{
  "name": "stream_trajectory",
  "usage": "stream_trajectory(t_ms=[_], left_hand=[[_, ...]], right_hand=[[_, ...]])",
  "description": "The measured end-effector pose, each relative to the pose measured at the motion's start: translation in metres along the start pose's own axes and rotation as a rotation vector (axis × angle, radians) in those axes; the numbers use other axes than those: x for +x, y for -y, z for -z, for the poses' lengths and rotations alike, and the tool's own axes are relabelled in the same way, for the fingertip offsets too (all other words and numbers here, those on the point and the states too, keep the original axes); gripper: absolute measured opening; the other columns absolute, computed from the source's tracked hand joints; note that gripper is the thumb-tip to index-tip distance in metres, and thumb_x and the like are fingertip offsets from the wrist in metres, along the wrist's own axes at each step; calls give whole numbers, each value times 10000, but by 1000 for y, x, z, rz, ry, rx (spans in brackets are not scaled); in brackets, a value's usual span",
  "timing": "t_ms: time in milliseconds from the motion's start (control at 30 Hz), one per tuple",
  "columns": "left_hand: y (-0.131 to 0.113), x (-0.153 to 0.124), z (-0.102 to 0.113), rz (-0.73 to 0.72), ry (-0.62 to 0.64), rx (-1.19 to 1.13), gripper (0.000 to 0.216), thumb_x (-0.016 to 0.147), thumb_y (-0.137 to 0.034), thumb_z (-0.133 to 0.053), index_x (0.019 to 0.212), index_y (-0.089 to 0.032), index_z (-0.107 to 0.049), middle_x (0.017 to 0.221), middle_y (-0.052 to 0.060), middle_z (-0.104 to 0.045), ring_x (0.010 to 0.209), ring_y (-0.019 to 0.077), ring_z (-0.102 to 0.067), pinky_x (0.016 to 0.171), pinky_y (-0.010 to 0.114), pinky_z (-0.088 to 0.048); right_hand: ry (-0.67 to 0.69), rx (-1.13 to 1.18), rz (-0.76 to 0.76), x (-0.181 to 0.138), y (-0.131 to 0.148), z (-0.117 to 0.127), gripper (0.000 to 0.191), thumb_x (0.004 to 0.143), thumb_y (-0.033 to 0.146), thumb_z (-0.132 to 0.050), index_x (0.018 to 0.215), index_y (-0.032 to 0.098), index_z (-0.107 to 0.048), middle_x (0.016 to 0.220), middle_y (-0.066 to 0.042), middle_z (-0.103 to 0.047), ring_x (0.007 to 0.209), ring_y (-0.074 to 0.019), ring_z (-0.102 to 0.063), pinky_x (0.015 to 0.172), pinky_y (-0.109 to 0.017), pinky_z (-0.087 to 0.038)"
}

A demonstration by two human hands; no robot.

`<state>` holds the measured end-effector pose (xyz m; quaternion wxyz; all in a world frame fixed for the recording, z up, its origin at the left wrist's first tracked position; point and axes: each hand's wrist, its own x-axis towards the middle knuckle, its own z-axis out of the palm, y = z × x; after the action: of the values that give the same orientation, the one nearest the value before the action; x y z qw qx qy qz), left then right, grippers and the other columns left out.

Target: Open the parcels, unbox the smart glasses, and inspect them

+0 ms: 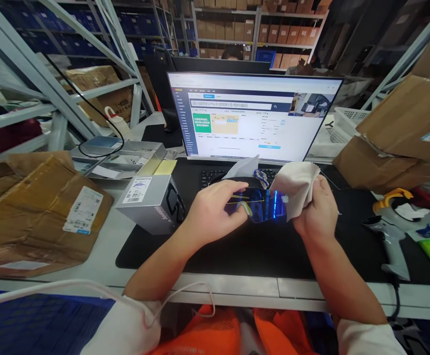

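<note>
Above the black desk mat, my left hand (213, 212) pinches a pair of blue mirrored sunglasses (264, 206) between thumb and fingers at their left part. A bright blue streak of reflected light crosses the lens. My right hand (320, 209) is closed on a pale wiping cloth (296, 183), which covers the right end of the sunglasses. Behind them lie a white wrapper (242, 166) and a small blue-and-white patterned piece, both partly hidden. A grey product box (153, 204) with a label and a glasses picture stands left of my left hand.
A monitor (251, 118) and a partly covered keyboard (211, 176) are in front. Opened cardboard (48, 212) sits left, with a metal tray (126, 160) behind. At right are a barcode scanner (392, 246), an orange tape dispenser (392, 199) and stacked cartons (392, 133).
</note>
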<state>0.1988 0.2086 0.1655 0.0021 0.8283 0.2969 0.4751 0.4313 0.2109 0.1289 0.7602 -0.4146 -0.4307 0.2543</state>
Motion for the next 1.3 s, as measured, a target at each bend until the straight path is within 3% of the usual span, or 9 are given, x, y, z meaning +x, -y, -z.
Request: stream_trajectory(t_ms=[100,167,233,333,433,533,667,867,1300], left_hand=[[0,0,0,26,0,1,329,805,-123,-621,1130,-142,-672,1035,65,-771,958,178,-743,915,296,-601],[-1,0,0,31,-10,1,338,796,-122,-626,1130,-142,-675,1037,64,-770,953,179,-743,911,295,-604],[-1,-1,1,18,-21,1,356,783,-114,-635,1135,-141,-680,1050,65,-772,959,180,-744,924,297,-602],[-3,-1,2,-11,-50,20,365,773,-96,-644,1133,-139,-691,1064,70,-777,974,186,-747,948,304,-598],[-4,-1,4,-37,-94,30,360,767,-89,-645,1119,-145,-695,1055,66,-782,967,187,-749,942,306,-602],[-2,-1,5,-61,-137,7,376,746,-76,-643,1112,-150,-693,1050,57,-782,964,180,-748,934,290,-603],[1,-1,5,-108,-155,-1,420,739,-57,-633,1141,-172,-678,1076,45,-779,990,179,-745,951,300,-601],[1,-1,5,-174,-148,7,436,752,-63,-650,1172,-183,-655,1097,42,-777,1021,182,-740,969,314,-604],[-2,2,7,-77,-114,-7,403,766,-54,-621,1149,-156,-693,1118,81,-778,1026,194,-746,968,320,-606]], right_hand=[[-13,-51,173,-13,6,2,212,1013,432,-542,926,239,-551,695,43,-543,563,-116,-546,566,-234,-468],[132,-184,370,-25,9,1,158,1025,368,-520,944,243,-574,722,20,-607,618,-142,-615,645,-280,-531],[363,-350,587,-34,10,0,106,1007,310,-524,959,245,-593,926,-44,-724,893,-220,-715,898,-433,-569],[546,-447,788,-36,7,0,67,971,245,-546,934,253,-602,1149,-48,-739,1270,-293,-624,1192,-625,-333],[404,-327,683,-32,4,1,102,1000,272,-530,940,246,-608,1185,-62,-723,1283,-300,-619,1182,-629,-334],[236,-168,456,-31,6,2,138,1024,328,-538,951,239,-613,926,-36,-714,878,-215,-709,903,-451,-548],[198,49,266,-28,15,0,151,1013,370,-588,929,249,-620,595,55,-497,486,-115,-460,505,-251,-407],[94,113,182,-19,18,0,219,939,438,-702,880,236,-643,647,39,-497,538,-110,-425,513,-248,-390],[55,93,160,-16,19,3,255,931,440,-710,876,205,-627,675,44,-491,537,-93,-412,490,-234,-342]])
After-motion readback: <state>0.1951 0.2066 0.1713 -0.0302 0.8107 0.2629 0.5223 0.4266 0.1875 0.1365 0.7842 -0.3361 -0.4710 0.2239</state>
